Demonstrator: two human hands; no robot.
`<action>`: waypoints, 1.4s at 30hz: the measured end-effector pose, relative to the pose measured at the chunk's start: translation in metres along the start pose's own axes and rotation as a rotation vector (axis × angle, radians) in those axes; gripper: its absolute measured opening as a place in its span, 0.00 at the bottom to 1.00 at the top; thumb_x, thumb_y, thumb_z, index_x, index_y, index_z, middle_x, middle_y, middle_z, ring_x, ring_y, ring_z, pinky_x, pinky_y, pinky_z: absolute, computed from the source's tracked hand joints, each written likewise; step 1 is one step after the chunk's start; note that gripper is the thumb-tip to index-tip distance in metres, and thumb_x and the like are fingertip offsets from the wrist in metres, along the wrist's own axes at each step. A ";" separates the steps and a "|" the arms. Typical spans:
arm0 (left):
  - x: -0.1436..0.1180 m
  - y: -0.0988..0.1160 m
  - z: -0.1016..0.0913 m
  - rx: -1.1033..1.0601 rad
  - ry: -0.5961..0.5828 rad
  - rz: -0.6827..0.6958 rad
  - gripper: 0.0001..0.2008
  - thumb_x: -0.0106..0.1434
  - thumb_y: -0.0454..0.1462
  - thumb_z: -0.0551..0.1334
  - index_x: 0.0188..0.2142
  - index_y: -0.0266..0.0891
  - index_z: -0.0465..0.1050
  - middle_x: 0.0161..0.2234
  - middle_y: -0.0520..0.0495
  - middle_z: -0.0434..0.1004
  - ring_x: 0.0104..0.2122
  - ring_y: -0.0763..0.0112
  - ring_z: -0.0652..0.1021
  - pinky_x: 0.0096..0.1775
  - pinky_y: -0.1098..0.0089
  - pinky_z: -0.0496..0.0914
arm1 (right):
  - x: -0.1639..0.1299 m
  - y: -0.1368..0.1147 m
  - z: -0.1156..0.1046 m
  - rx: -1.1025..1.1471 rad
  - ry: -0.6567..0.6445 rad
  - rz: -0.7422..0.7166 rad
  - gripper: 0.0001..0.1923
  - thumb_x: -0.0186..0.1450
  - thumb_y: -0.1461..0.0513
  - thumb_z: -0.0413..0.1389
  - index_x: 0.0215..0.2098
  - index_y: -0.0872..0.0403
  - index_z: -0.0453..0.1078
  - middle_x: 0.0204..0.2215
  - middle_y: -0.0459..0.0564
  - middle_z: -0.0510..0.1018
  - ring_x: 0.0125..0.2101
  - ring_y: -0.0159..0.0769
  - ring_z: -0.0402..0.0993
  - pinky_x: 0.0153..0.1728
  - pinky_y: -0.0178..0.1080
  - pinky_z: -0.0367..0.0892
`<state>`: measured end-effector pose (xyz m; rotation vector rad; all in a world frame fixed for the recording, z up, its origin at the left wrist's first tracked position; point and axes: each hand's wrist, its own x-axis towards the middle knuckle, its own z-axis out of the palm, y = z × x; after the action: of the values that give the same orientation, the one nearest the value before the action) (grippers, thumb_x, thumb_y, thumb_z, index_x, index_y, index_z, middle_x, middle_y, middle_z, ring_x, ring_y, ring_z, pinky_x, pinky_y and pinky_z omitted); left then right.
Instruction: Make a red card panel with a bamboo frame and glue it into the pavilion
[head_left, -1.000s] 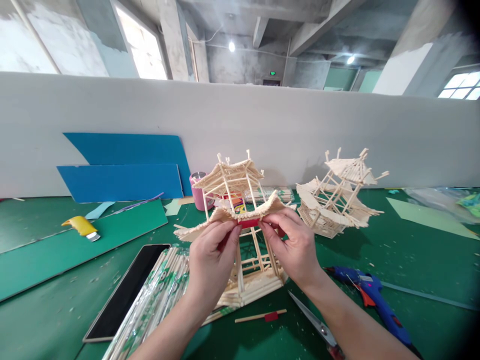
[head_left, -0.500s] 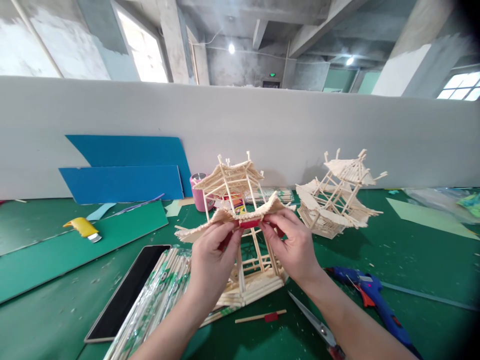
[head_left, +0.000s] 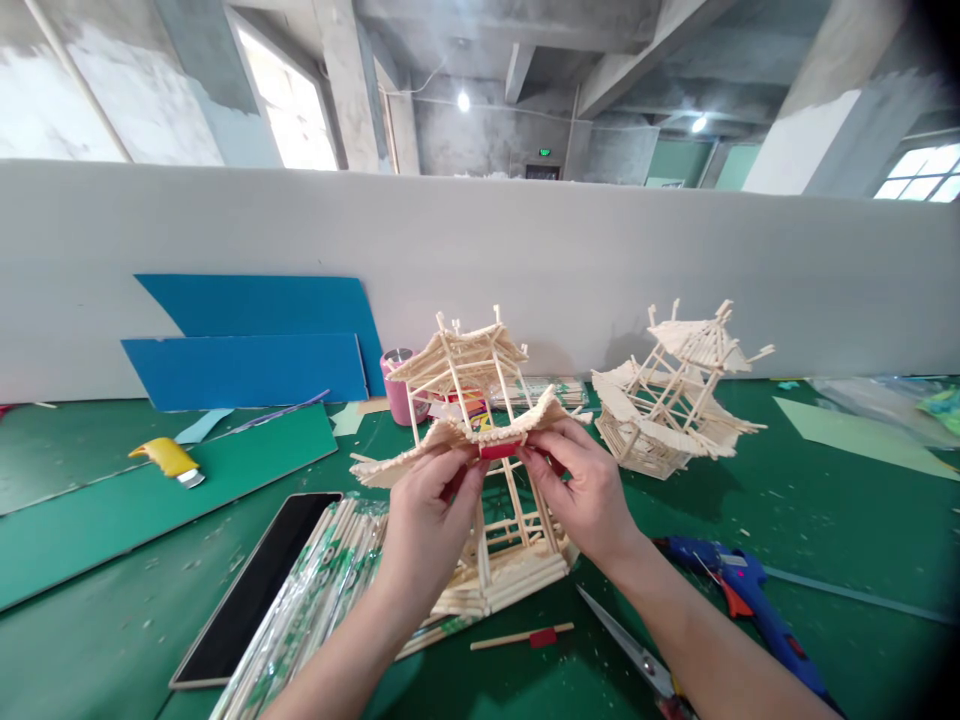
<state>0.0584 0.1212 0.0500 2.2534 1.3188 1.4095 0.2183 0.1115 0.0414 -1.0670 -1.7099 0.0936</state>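
A two-tier pavilion model (head_left: 480,480) made of pale wooden sticks stands on the green table (head_left: 825,520) in front of me. My left hand (head_left: 424,525) and my right hand (head_left: 589,495) both pinch a small red piece (head_left: 500,450) at the front edge of its lower roof. The fingers of both hands meet under the curved eave. A second stick pavilion (head_left: 679,395) leans tilted to the right, apart from my hands.
Wrapped chopstick bundles (head_left: 315,600) and a dark tablet (head_left: 251,590) lie at the left front. Scissors (head_left: 637,655), a blue glue gun (head_left: 746,600) and a loose stick with a red tip (head_left: 521,635) lie near my right arm. A yellow knife (head_left: 169,460), blue boards (head_left: 255,340) and a pink cup (head_left: 397,375) sit behind.
The view has shifted slightly. My hands hold the same grip on the red piece at the roof edge.
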 end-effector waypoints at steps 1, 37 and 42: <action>0.000 0.000 0.000 -0.002 -0.003 -0.005 0.08 0.57 0.33 0.56 0.25 0.37 0.73 0.20 0.51 0.72 0.22 0.72 0.70 0.23 0.74 0.63 | 0.000 0.000 0.000 0.001 0.000 0.000 0.08 0.62 0.64 0.51 0.37 0.53 0.71 0.33 0.50 0.74 0.34 0.36 0.72 0.35 0.38 0.69; 0.012 0.003 -0.004 -0.472 -0.149 -0.228 0.07 0.53 0.32 0.59 0.28 0.38 0.77 0.17 0.53 0.70 0.19 0.74 0.70 0.21 0.75 0.66 | 0.000 0.003 0.002 0.039 -0.011 -0.006 0.07 0.61 0.66 0.51 0.36 0.54 0.70 0.32 0.50 0.72 0.34 0.36 0.71 0.34 0.36 0.67; 0.012 0.002 -0.004 -0.462 -0.180 -0.286 0.08 0.54 0.33 0.59 0.31 0.37 0.77 0.22 0.51 0.74 0.23 0.73 0.73 0.25 0.74 0.68 | 0.001 0.004 0.002 0.064 -0.033 -0.003 0.07 0.61 0.66 0.52 0.37 0.56 0.70 0.33 0.51 0.72 0.36 0.35 0.70 0.36 0.36 0.66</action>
<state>0.0584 0.1274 0.0609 1.7653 1.0718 1.2245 0.2191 0.1149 0.0389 -1.0211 -1.7265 0.1639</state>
